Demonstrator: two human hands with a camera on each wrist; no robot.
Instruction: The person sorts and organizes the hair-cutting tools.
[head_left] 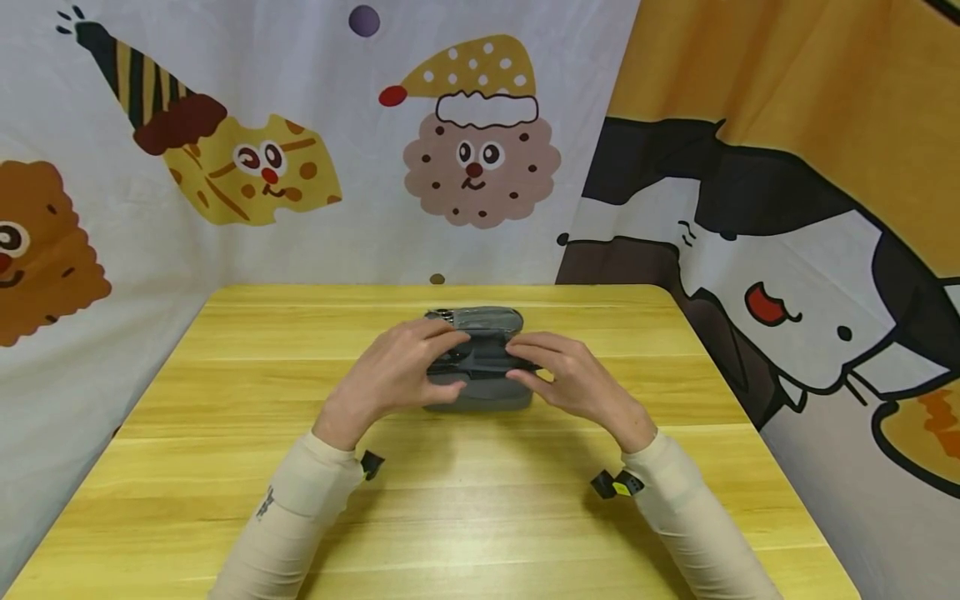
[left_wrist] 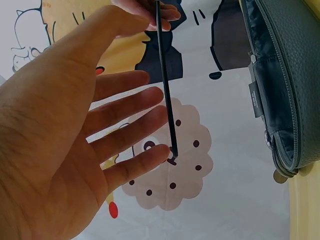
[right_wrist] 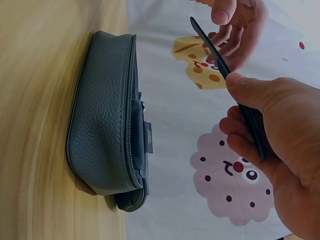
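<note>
My right hand (head_left: 581,379) pinches a long, slim black object (right_wrist: 215,52) between thumb and fingers. It looks flat and tapered in the right wrist view and thin as a rod in the left wrist view; its exact kind cannot be told. My left hand (head_left: 397,367) has its fingers spread and thumb apart, close to the object's far end; nothing is held in it. Below both hands a dark grey pouch (head_left: 483,396) with a grained surface lies on the table. Its zipper (right_wrist: 129,135) is undone and a dark lining (left_wrist: 267,75) shows; most of its contents are hidden.
The wooden table (head_left: 480,517) reaches back to a printed cloth (head_left: 300,250) with cartoon figures. Another patterned cloth (head_left: 810,275) hangs along the right side. Straps with small dark pieces (head_left: 622,483) are on the wrists.
</note>
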